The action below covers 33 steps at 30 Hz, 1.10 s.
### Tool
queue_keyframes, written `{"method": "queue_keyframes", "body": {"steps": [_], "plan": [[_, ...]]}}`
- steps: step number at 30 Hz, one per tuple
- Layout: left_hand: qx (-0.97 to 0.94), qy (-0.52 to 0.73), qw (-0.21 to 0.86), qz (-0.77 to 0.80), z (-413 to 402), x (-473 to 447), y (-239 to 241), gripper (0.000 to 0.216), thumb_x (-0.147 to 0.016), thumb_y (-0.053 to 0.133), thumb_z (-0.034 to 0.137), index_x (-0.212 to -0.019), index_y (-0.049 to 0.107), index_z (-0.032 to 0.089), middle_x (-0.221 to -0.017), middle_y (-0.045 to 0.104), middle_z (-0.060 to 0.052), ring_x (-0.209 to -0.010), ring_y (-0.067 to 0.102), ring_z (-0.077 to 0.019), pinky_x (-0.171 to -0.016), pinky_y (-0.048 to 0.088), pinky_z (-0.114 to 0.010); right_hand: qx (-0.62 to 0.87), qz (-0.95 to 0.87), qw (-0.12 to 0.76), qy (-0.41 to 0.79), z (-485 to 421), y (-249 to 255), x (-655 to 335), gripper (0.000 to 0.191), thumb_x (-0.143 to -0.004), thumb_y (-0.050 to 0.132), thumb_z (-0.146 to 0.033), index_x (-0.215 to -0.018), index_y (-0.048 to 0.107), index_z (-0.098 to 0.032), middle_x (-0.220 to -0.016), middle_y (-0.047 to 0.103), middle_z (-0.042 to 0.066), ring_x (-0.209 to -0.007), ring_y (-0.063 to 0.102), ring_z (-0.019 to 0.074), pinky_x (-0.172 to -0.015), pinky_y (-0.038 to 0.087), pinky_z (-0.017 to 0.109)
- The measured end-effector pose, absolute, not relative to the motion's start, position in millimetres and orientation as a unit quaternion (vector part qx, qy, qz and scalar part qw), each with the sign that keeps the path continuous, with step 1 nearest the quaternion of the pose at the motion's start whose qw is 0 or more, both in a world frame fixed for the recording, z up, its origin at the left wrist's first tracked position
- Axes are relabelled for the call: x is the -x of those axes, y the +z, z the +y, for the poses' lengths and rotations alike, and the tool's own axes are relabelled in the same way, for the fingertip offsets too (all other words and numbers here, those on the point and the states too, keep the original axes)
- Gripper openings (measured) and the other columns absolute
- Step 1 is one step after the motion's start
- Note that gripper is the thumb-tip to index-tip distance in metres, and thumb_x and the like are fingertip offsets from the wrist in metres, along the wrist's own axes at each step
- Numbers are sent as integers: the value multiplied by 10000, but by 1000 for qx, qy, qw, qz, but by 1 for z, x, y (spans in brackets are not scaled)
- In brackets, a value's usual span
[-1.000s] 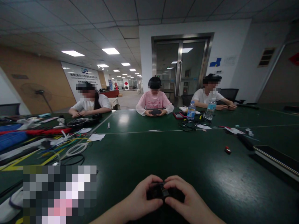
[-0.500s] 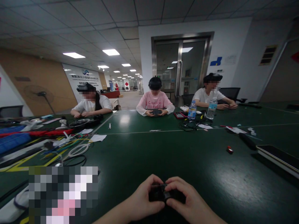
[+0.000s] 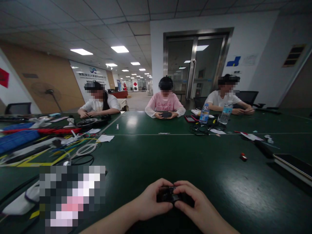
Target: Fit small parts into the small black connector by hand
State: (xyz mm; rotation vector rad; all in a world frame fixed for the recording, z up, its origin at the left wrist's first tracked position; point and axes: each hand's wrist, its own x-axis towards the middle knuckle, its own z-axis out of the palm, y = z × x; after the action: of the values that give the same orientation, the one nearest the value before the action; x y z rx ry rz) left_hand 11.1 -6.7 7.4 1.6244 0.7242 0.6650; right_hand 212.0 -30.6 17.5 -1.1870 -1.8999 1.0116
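Note:
Both of my hands are close together above the green table (image 3: pixel 136 156), low in the middle of the head view. Between them is a small black object (image 3: pixel 168 195) with some glossy parts; its kind is not clear. My left hand (image 3: pixel 151 199) grips its left side, thumb below and fingers curled over the top. On the other side my right hand (image 3: pixel 195 199) pinches it the same way, its fingertips on the upper part near the middle. The fingers cover much of the object, and the thumbs nearly meet in front of it.
Cables (image 3: pixel 86 149), a white power strip (image 3: pixel 23 201) and blue trays (image 3: pixel 18 141) crowd the left. On the right lie a small red-and-white item (image 3: pixel 243 157) and a phone-like slab (image 3: pixel 294 167). Water bottles (image 3: pixel 226 113) stand farther back. Three people sit opposite.
The view has shifted slightly, so the table and people appear farther right. Both hands keep nearly the same grip on the black object.

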Motion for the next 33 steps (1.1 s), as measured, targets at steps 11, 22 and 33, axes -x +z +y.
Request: {"method": "queue_keyframes", "body": {"steps": [11,22,33], "plan": [[-691,299,585,302,-7,-9,7,387,-731,638,139,-1087,489,173,-961,570,-26,-848,562,-164,-712,436,-281,458,-652,408,446,-32,20,-213,154,-772,633,-307,-907,675,-248,-1203,599,65,-1103,559,256,-967,412,419],[-686,282,588,323,-7,-8,10,418,-735,641,132,-1114,474,192,-994,565,-26,-856,558,-163,-729,430,-286,463,-384,622,501,-13,35,-243,462,-550,808,-485,-918,675,-240,-900,700,41,-934,622,255,-846,484,400],[-679,261,600,333,-9,-7,16,389,-757,629,141,-1098,452,203,-999,563,-29,-871,567,-173,-730,443,-299,452,-350,640,512,-11,34,-252,413,-520,843,-423,-862,687,-253,-878,691,22,-897,608,236,-821,486,385]]}}
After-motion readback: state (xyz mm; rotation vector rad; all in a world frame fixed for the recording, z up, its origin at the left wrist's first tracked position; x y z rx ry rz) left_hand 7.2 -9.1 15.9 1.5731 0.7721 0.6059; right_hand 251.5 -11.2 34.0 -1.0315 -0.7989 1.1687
